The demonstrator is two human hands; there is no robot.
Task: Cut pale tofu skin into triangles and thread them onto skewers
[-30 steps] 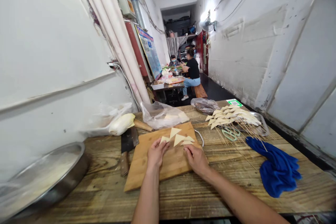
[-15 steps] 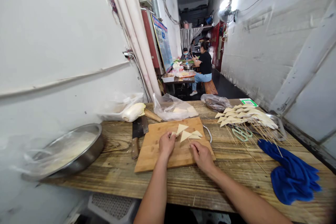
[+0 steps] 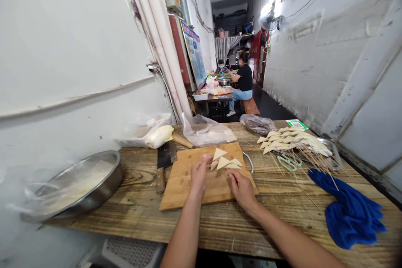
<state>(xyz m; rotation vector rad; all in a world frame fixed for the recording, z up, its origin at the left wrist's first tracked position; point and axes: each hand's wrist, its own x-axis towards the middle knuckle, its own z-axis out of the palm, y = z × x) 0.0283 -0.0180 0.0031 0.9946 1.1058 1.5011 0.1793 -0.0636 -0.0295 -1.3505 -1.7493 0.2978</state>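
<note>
On the wooden cutting board (image 3: pixel 188 190) lie several thin, pale tofu-like triangles (image 3: pixel 223 162). My right hand (image 3: pixel 241 185) is closed at the near side of the group, its fingertips pinching a thin skewer that is mostly hidden. To the left, my left hand (image 3: pixel 198 173) hovers over the board with its fingers partly apart and slightly blurred. Its fingertips are close to a small triangle (image 3: pixel 214 164); whether they touch it is unclear. Another triangle (image 3: pixel 219 153) lies just beyond. A cleaver (image 3: pixel 166 155) rests along the board's left side.
Filled skewers (image 3: pixel 292 139) are piled at the right, beside green-handled scissors (image 3: pixel 289 161) and a blue cloth (image 3: pixel 348 213). A metal basin (image 3: pixel 103 184) stands at the left. Plastic bags (image 3: pixel 204 130) and a pale vegetable (image 3: pixel 159 136) line the back. People sit farther off.
My left hand has shifted slightly upward and its fingers have loosened, showing more of the small triangle beside them. My right hand stays nearly in place. The view has shifted slightly.
</note>
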